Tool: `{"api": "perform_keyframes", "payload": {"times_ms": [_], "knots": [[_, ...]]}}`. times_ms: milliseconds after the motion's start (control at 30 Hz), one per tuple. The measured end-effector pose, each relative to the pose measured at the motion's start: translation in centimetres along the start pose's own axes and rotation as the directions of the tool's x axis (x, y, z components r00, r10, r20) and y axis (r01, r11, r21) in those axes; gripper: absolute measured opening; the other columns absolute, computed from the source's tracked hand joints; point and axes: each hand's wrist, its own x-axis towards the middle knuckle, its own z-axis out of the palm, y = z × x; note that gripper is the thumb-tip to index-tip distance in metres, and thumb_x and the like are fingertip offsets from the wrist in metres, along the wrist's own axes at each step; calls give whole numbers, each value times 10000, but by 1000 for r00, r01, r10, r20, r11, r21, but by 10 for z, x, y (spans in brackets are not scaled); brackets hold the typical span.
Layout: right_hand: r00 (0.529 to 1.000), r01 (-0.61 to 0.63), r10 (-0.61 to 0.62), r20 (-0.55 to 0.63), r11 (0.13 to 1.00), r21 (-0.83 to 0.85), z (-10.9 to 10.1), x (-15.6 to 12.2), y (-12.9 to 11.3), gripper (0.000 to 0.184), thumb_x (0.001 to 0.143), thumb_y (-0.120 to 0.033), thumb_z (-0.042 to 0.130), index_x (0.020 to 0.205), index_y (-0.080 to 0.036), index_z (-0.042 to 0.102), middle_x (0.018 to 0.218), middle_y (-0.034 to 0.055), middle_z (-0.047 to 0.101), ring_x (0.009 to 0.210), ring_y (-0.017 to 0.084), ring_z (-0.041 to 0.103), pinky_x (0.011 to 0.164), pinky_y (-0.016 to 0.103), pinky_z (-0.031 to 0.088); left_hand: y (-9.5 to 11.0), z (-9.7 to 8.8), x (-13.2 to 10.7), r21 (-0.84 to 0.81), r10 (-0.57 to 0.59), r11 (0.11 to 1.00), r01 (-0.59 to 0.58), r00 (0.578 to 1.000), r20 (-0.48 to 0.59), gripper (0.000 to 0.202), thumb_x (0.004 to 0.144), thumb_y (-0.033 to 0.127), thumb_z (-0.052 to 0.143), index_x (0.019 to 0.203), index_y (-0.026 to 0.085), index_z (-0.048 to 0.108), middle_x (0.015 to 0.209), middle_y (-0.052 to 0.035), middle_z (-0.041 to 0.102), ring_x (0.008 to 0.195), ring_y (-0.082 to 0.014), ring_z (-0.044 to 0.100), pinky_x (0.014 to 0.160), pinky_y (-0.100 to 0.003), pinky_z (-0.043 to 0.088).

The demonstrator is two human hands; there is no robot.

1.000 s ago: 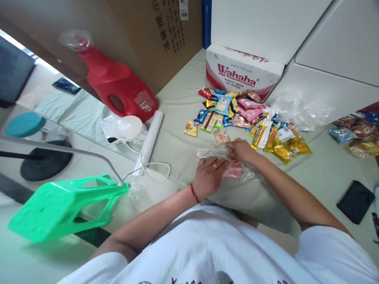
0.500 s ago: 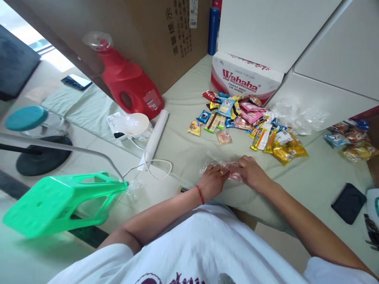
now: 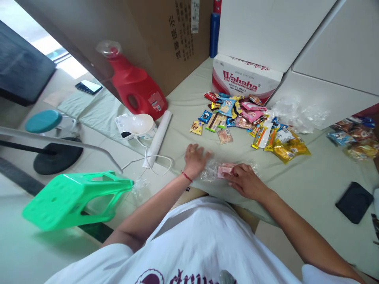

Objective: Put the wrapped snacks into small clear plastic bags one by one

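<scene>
A clear plastic bag (image 3: 213, 170) with a pink snack packet (image 3: 225, 170) inside lies on the pale green cloth (image 3: 308, 173) in front of me. My right hand (image 3: 245, 182) rests on the bag's right part, its fingers closed on the pink packet through the plastic. My left hand (image 3: 194, 159) lies with fingers spread at the bag's left end. A pile of several coloured snack packets (image 3: 248, 118) sits just beyond the bag.
A Wahaha carton (image 3: 245, 79) stands behind the snacks, with crumpled clear plastic (image 3: 296, 112) to its right. To the left are a red jug (image 3: 134, 85), a white bowl-shaped device (image 3: 137, 125), a white roll (image 3: 158, 136) and a green stool (image 3: 74, 197). A black pouch (image 3: 353, 201) lies at the right.
My left hand let go and moved out to the left, fingers spreading on the cloth. My right hand stayed on the bag, and the bag now lies flatter.
</scene>
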Motion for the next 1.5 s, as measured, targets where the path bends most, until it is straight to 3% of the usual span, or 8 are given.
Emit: {"api": "perform_keyframes", "payload": {"times_ms": [133, 333, 533, 633, 700, 867, 1067, 1500], "knots": [[1000, -9, 11, -27, 997, 79, 0, 0, 5, 372, 1043, -372, 538, 1395, -338, 654, 1056, 87, 588, 1044, 243, 459, 922, 400, 375, 18, -18, -19, 146, 102, 977, -154, 945, 312, 217, 752, 351, 778, 910, 217, 716, 1367, -125, 650, 1390, -385, 486, 1095, -505, 432], [999, 2, 3, -45, 992, 124, 5, 4, 6, 366, 1033, -342, 546, 1372, -308, 678, 1039, 93, 604, 1044, 242, 480, 937, 413, 401, 48, -18, -27, -329, -23, 914, 236, 842, 539, 229, 924, 356, 529, 778, 198, 609, 591, 1, 639, 542, -162, 613, 539, -258, 425], [984, -47, 112, -137, 913, 405, -3, -9, 16, 388, 1058, -318, 425, 1354, -280, 673, 1077, 97, 677, 1107, 246, 567, 998, 424, 451, 74, 33, -35, -139, 158, 984, -112, 910, 383, 294, 1006, 279, 439, 958, 206, 720, 934, -75, 758, 818, -201, 698, 697, -301, 489], [829, -364, 476, -293, 857, 364, -1, -20, 34, 422, 1037, -347, 434, 1389, -233, 637, 1100, 114, 663, 1074, 269, 569, 980, 443, 470, 69, 40, -42, 94, 240, 955, -281, 920, 311, 259, 1014, 341, 497, 1016, 251, 740, 1017, -72, 729, 902, -219, 682, 752, -317, 487], [743, -533, 577, -339, 817, 223, 6, -25, 44, 447, 938, -393, 612, 1334, -192, 668, 1214, 167, 617, 1179, 335, 506, 1016, 515, 442, 63, 41, -44, 160, 255, 942, -294, 940, 226, 240, 982, 405, 574, 1110, 271, 728, 1072, -84, 689, 963, -245, 662, 799, -347, 495], [788, -593, 588, -185, 804, 30, 16, -26, 36, 150, 848, -280, 724, 967, -188, 719, 1440, 172, 519, 1323, 361, 434, 1030, 477, 420, 54, 46, -35, 175, 167, 971, -162, 986, -17, 648, 732, 510, 843, 1227, 156, 621, 1312, -190, 586, 1328, -390, 496, 1091, -541, 405], [722, -674, 680, -130, 733, 91, 9, -14, -14, 125, 974, -232, 487, 974, -215, 611, 823, 52, 659, 717, 191, 568, 643, 273, 357, 62, 57, -35, 185, 141, 969, -166, 980, 143, 540, 734, 533, 817, 1058, 154, 609, 1381, -240, 577, 1463, -431, 394, 1194, -616, 275], [602, -648, 758, -252, 648, 400, 27, 7, -35, 138, 853, -192, 416, 886, -227, 545, 749, 19, 617, 705, 190, 535, 676, 275, 389, 75, 32, -34, -389, 200, 920, -49, 912, 358, 79, 914, 225, 450, 974, 214, 500, 893, -18, 636, 851, -184, 623, 770, -308, 494]]}}
